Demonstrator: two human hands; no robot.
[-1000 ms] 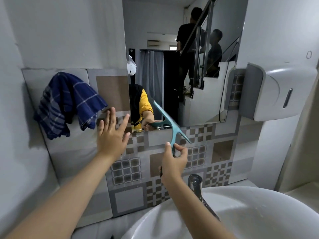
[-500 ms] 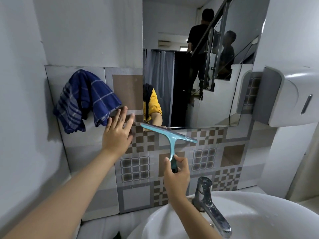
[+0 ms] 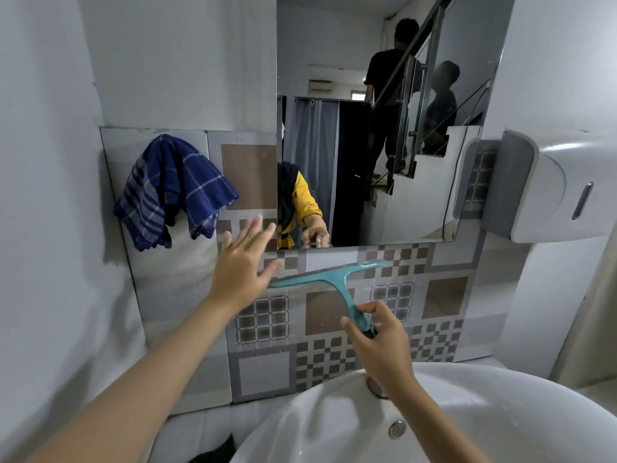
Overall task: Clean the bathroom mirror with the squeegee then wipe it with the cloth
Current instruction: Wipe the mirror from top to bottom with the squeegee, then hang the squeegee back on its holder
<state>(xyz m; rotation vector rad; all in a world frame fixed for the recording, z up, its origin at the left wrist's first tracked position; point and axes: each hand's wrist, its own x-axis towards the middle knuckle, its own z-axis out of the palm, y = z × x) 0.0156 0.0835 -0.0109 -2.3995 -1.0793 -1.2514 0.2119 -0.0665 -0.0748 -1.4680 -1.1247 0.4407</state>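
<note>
In the head view, the right hand (image 3: 377, 342) gripped the teal squeegee (image 3: 337, 285) by the lower end of its handle, fingers and thumb curled round it. The squeegee's blade ran nearly level, tilted a little up to the right, and lay against the patterned wall tiles (image 3: 263, 372) just below the bottom edge of the mirror (image 3: 384, 95), not on the glass. No brand or lettering could be read on the squeegee; a paler patch near the right end of its blade was too small to make out.

The left hand (image 3: 240, 265) was released, fingers straight and spread, held up near the mirror's lower left corner. Its fingertips (image 3: 274, 265) reached close to the left end of the blade; whether they touched it could not be told.

The blue checked cloth (image 3: 173, 188) hung bunched on the wall to the left of the mirror, well apart from both hands.

The mirror reflected a yellow sleeve (image 3: 305, 202), a grey curtain (image 3: 310, 152), a staircase with a metal rail, and two people in dark clothes.

A white dispenser (image 3: 561, 192) was fixed to the wall beside the mirror's right edge, with no writing legible on it. Below, the white sink (image 3: 320, 426) filled the lower part of the view, the right wrist crossing over its back rim.
</note>
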